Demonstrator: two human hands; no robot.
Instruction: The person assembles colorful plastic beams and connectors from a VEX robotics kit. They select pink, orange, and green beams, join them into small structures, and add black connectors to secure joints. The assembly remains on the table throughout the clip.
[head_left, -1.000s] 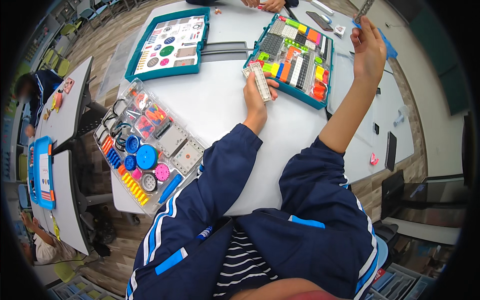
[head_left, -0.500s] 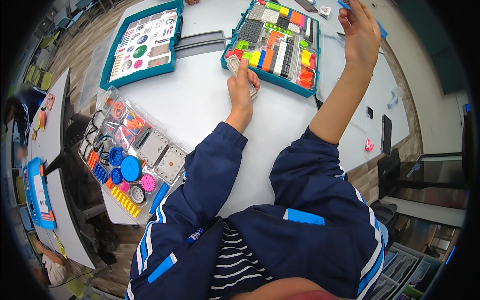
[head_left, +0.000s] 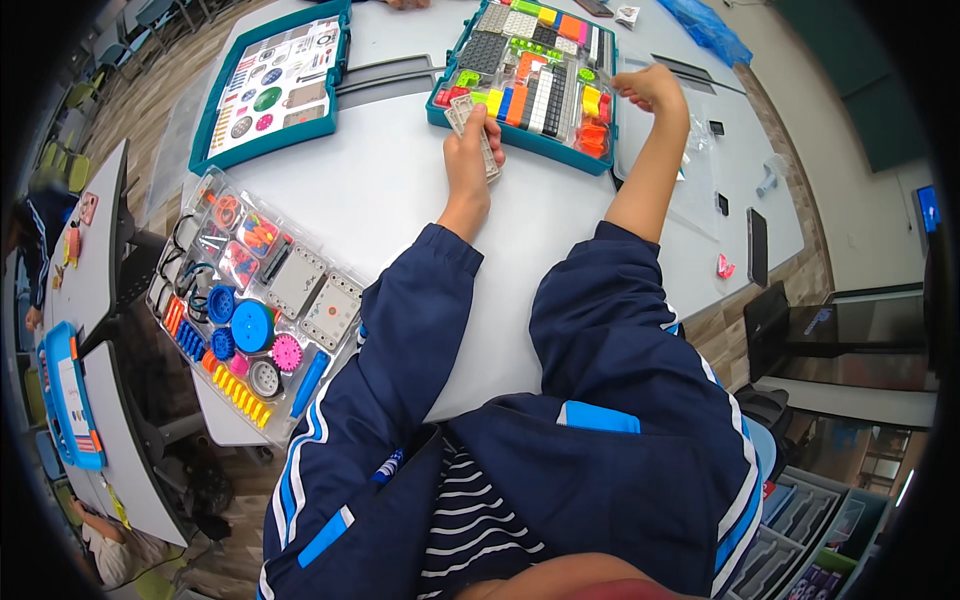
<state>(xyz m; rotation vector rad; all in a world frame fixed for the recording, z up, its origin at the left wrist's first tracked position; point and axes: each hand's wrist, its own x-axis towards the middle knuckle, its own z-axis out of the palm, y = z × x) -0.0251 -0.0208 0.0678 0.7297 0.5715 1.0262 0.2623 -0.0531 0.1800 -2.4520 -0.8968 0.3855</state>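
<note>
My left hand (head_left: 467, 170) is closed around a light grey building-block plate (head_left: 462, 112), thumb on top. It holds the plate at a slant by the near left corner of the teal parts case (head_left: 540, 150). Rows of coloured blocks and grey plates fill that case, with orange pieces (head_left: 594, 138) in its near right corner. My right hand (head_left: 655, 90) hovers just past the case's right side. Its fingers are half bent and apart, pointing toward the case, and nothing shows in them.
Left of the case lies its open lid (head_left: 338, 110) with a printed parts sheet. A clear tray (head_left: 335, 275) of wheels, gears and grey hubs sits by my left arm. Crumpled blue plastic (head_left: 705, 32), a black phone (head_left: 757, 247) and a red wrapper (head_left: 725, 267) lie on the right.
My right hand has come down and left, from near the blue plastic to the case's right side. My left hand still holds the plate. The whole view has shifted slightly.
</note>
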